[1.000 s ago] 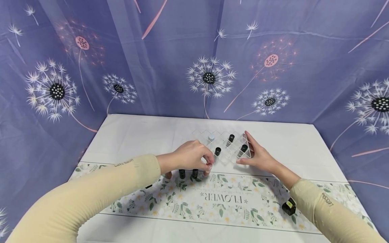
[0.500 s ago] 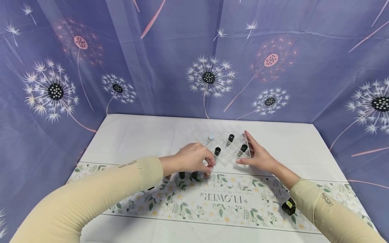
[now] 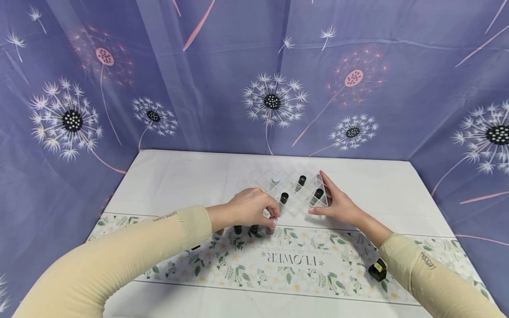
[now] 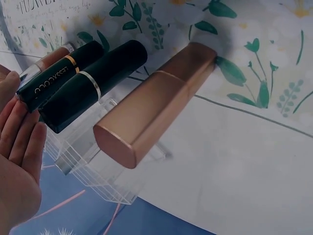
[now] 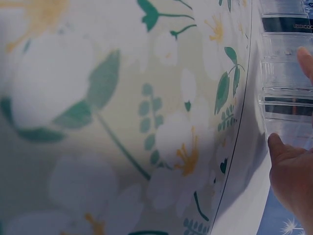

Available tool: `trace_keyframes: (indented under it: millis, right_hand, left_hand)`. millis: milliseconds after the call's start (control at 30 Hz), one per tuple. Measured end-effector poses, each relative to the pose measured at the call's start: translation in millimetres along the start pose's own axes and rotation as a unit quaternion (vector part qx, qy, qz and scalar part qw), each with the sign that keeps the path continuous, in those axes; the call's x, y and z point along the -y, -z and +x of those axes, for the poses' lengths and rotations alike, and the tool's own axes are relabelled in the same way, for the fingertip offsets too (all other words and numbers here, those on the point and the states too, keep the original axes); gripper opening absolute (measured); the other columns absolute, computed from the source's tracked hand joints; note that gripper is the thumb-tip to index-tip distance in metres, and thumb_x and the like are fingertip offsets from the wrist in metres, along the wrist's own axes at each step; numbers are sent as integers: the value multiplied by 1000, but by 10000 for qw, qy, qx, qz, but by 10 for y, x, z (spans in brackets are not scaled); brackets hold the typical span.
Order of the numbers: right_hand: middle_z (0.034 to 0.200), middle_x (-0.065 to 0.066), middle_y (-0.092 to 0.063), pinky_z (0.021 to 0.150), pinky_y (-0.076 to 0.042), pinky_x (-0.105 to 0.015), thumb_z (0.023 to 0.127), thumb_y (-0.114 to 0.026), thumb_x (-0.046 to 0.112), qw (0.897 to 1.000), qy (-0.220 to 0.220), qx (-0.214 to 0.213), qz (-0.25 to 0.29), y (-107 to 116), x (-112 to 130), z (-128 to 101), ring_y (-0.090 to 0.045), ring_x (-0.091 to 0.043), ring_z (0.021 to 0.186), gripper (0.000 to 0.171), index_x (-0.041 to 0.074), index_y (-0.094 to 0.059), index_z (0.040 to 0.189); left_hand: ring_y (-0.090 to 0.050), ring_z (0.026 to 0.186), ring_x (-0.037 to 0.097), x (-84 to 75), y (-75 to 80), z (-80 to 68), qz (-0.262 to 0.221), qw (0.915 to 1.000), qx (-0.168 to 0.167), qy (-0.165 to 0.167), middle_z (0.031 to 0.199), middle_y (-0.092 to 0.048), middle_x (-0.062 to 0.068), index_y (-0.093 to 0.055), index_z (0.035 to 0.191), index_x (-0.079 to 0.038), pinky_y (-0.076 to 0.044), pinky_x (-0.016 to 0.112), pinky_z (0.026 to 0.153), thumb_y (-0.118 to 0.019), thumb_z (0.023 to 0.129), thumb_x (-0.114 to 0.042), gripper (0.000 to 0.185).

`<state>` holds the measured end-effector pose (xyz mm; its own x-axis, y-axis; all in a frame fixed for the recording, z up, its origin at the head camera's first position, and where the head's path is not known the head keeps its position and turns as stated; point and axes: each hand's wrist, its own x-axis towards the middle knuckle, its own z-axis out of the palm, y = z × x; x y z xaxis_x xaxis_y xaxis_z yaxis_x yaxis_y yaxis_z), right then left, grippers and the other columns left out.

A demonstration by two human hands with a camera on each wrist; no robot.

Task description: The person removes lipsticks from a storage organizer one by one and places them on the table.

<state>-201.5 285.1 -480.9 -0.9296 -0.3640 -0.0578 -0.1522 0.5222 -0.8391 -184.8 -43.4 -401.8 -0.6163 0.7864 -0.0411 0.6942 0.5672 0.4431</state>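
My left hand (image 3: pixel 272 216) hovers over a row of lipsticks standing on the floral cloth, its curled fingertips pinching the top of a pinkish lipstick (image 3: pixel 271 228). In the left wrist view that tube (image 4: pixel 46 61) stands beyond two black lipsticks (image 4: pixel 93 81) and a rose-gold one (image 4: pixel 151 110), with my fingers (image 4: pixel 17 142) beside them. My right hand (image 3: pixel 323 199) rests with straight fingers against the right end of a clear compartment organizer (image 3: pixel 294 207). Several lipsticks (image 3: pixel 284 198) stand in the organizer. In the right wrist view, my thumb (image 5: pixel 288 181) touches the organizer (image 5: pixel 288 98).
A white table (image 3: pixel 179 176) carries a floral runner (image 3: pixel 278 260) across its front. A small black and yellow-green object (image 3: pixel 377 270) lies on the runner by my right forearm. Purple dandelion curtains (image 3: pixel 254 66) close in the back and both sides.
My left hand has sunk slightly onto the row of standing lipsticks. The right hand stays in place against the organizer.
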Motion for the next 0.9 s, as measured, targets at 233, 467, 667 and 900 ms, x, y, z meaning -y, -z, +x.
trace_keyframes:
  millis: [233, 467, 667, 900]
  right_hand:
    - [178, -22, -4, 125, -28, -59, 87, -92, 19, 10000, -37, 14, -12, -6, 8, -1, -20, -50, 159, 130, 13, 5, 173]
    - [178, -22, -4, 125, -28, -60, 88, -92, 20, 10000, -53, 9, -50, 1, 25, -8, -20, -50, 159, 129, 14, 5, 173]
    - [178, -22, -4, 125, -28, -59, 88, -91, 19, 10000, -23, 6, -53, 0, 29, -8, -20, -49, 159, 129, 13, 5, 173]
    - [178, -22, -5, 125, -28, -59, 87, -92, 19, 9999, -7, -18, -100, -3, 24, -5, -21, -50, 159, 129, 12, 5, 173]
  left_hand:
    - [-76, 99, 10, 16, -24, -2, 14, 9999, -69, -82, 99, -81, -15, -83, 96, -26, -58, 33, 89, -91, 87, -29, 12]
    - [-75, 101, 8, 22, -16, -8, 135, 9999, -49, -25, 102, -80, -16, -83, 97, -27, -58, 32, 87, -93, 84, -33, 17]
    - [-74, 105, 7, 9, 3, -16, 223, 9997, 32, 2, 107, -81, -15, -84, 106, -25, -57, 34, 95, -93, 84, -34, 25]
    - [-74, 113, 12, 15, 77, -36, 124, 9999, 46, 92, 114, -80, -12, -84, 115, -22, -56, 36, 102, -93, 85, -37, 35]
